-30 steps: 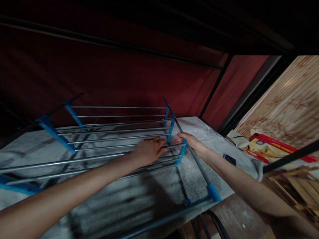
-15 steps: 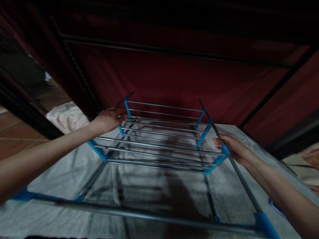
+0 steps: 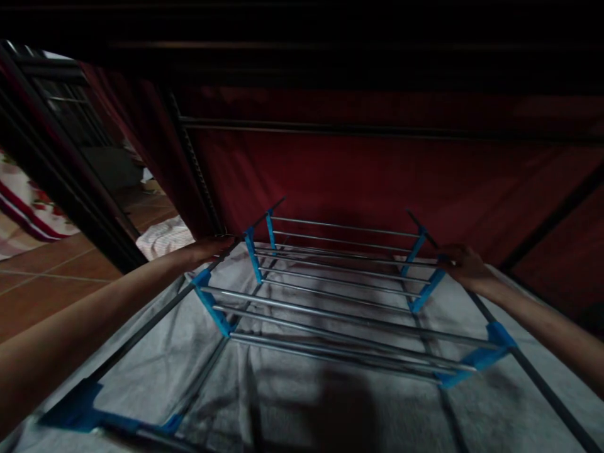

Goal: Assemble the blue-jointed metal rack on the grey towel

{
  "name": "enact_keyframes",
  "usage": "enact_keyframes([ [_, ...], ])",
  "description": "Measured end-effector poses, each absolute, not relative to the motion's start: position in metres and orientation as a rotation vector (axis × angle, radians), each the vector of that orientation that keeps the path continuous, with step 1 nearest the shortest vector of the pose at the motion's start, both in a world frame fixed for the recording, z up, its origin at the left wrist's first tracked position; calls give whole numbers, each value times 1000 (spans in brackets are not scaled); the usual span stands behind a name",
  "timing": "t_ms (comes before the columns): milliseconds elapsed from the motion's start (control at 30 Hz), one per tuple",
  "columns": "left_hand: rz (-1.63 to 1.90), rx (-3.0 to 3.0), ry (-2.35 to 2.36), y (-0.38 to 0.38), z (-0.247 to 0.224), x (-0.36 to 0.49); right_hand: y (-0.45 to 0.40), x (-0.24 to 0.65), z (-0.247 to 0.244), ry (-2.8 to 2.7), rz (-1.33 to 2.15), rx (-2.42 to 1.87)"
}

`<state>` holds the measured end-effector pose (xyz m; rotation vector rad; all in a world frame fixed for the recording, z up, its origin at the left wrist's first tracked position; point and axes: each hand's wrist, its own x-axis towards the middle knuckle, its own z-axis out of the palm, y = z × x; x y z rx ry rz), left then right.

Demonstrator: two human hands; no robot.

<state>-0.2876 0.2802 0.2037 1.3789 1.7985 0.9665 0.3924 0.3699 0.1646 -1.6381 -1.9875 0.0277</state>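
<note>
A rack of grey metal tubes [image 3: 340, 316] with blue plastic connectors lies on its side before me, its tiers standing up one behind another. My left hand [image 3: 210, 250] is at the left side pole [image 3: 151, 325], between two blue connectors, its fingers closed around the tube. At the right, my right hand [image 3: 465, 267] grips the rack at a blue connector [image 3: 430, 290] of a middle tier and the side pole there; its fingertips are partly hidden in shadow. The nearest blue corner piece [image 3: 70, 406] is at lower left.
A pale grey cloth [image 3: 283, 402] lies under the rack. Dark red curtain fabric [image 3: 330, 176] on a dark frame [image 3: 377, 130] rises behind it. To the left are a tiled floor [image 3: 70, 283], a striped cloth [image 3: 165, 238] and a dark post [image 3: 70, 157].
My right hand has moved farther along the right pole to a middle tier's connector. The left hand has closed on the left pole. My view has shifted left and up.
</note>
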Motion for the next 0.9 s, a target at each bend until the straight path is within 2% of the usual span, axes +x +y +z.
enact_keyframes([
  [200, 1059, 1097, 1697, 336, 198, -263, 360, 321, 160, -2504, 27, -1449],
  [400, 1137, 1057, 1629, 355, 179, -262, 365, 256, 154, -2625, 18, -1437],
  [900, 1016, 1057, 1616, 351, 189, -256, 370, 253, 164, -2584, 172, -1460],
])
